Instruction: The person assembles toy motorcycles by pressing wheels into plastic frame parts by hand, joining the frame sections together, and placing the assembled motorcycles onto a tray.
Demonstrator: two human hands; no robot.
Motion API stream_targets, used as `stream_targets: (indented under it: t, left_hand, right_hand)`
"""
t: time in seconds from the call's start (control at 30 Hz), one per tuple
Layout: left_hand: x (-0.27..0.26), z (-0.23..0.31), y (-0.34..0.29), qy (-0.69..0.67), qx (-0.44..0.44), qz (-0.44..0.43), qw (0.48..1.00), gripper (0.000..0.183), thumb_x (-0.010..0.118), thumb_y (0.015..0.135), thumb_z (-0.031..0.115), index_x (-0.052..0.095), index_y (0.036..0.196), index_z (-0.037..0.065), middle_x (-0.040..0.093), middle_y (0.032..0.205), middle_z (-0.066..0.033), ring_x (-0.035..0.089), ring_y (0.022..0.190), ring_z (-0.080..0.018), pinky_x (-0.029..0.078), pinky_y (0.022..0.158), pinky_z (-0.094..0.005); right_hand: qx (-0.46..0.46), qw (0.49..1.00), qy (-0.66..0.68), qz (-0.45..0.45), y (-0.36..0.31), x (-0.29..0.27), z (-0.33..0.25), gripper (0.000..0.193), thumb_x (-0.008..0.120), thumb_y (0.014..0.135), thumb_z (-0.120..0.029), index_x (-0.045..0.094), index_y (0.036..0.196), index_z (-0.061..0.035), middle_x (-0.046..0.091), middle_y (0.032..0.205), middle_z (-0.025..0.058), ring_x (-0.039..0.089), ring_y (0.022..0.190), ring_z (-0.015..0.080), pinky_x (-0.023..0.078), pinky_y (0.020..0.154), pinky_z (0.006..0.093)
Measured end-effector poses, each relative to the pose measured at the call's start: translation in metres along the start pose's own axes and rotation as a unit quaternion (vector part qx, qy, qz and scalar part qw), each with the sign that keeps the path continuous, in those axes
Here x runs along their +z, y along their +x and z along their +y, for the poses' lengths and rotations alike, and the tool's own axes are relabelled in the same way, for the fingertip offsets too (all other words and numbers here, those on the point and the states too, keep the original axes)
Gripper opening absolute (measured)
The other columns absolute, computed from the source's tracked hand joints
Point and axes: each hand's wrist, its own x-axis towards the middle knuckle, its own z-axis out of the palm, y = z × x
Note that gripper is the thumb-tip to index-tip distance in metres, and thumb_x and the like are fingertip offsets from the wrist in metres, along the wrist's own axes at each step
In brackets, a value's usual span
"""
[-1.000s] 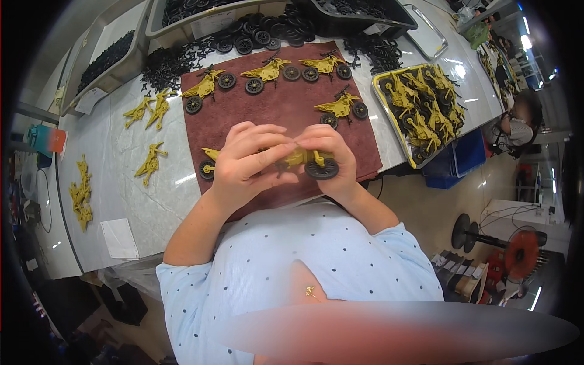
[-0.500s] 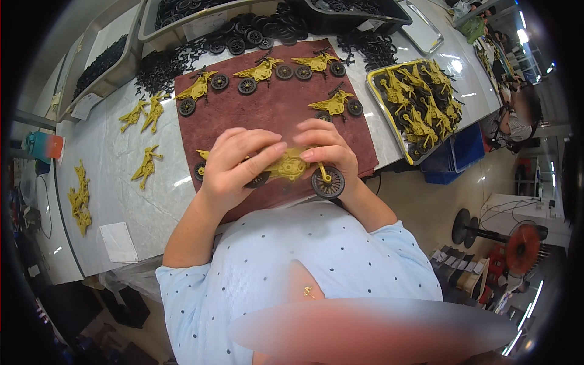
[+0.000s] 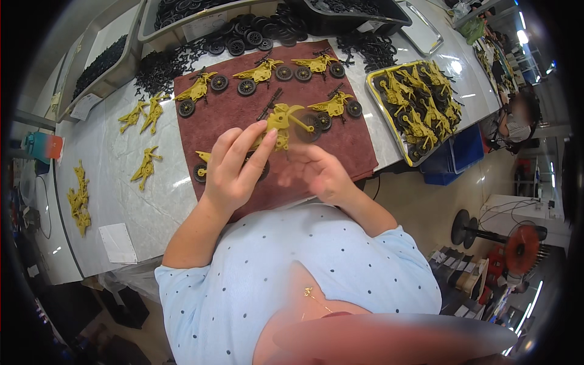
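Note:
A yellow toy motorcycle body [image 3: 281, 121] with black handlebars is held up over the dark red cloth [image 3: 219, 121], gripped in the fingers of my left hand [image 3: 234, 164]. At its fork is a blurred black spoked wheel [image 3: 308, 129]. My right hand [image 3: 325, 174] is just right of the toy, its fingers apart and partly smeared, with nothing seen in them. Partly hidden behind my left hand, another yellow toy motorcycle [image 3: 204, 157] lies on the cloth. Farther back sit finished-looking toy motorcycles [image 3: 260, 74] in a row, and one more [image 3: 336, 104] lies at the right.
A yellow-rimmed tray [image 3: 389, 125] full of toy motorcycles stands at the right. Loose yellow bodies [image 3: 146, 167] lie on the left of the table. Behind the cloth are heaped black wheels [image 3: 255, 33], small black parts [image 3: 161, 72] and grey bins [image 3: 112, 76]. Blue crates [image 3: 465, 149] stand below the table's right side.
My left hand has tipped the toy up, bringing its wheel end farther from me and the handlebars into sight. My right hand has let go of it and opened.

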Motion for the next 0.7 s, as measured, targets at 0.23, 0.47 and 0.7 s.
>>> stream_targets:
  t: [0.23,0.47,0.7]
  left_hand:
    - [0.010,0.007,-0.009,-0.163,-0.026,-0.123,0.979,0.076,0.078,0.060,0.003,0.052,0.131,-0.002,0.041,0.136,-0.0180,0.047,0.121,-0.0355,0.047,0.096,-0.0413]
    - [0.010,0.020,-0.010,-0.558,-0.476,-0.111,0.671,0.050,0.069,0.088,0.011,0.047,0.130,-0.001,0.058,0.122,-0.0071,0.057,0.108,-0.0139,0.048,0.090,-0.0277]
    - [0.003,0.004,-0.012,-0.637,-0.530,-0.107,0.550,0.036,0.069,0.088,0.011,0.056,0.120,-0.001,0.063,0.111,-0.0056,0.059,0.098,-0.0105,0.048,0.086,-0.0263]
  right_hand:
    - [-0.150,0.848,-0.484,0.153,0.010,0.009,-0.016,0.028,0.064,0.091,-0.017,0.057,0.110,0.0025,0.066,0.085,0.0091,0.064,0.074,0.0192,0.052,0.067,0.0308]
    - [-0.281,0.708,-0.638,0.109,0.009,-0.007,-0.012,0.019,0.064,0.084,-0.007,0.061,0.102,0.0004,0.065,0.085,0.0119,0.063,0.074,0.0293,0.050,0.063,0.0357]
    - [-0.297,0.653,-0.697,-0.001,0.014,-0.008,-0.023,0.028,0.061,0.079,-0.001,0.063,0.107,-0.0004,0.066,0.088,0.0092,0.063,0.076,0.0251,0.049,0.064,0.0347]
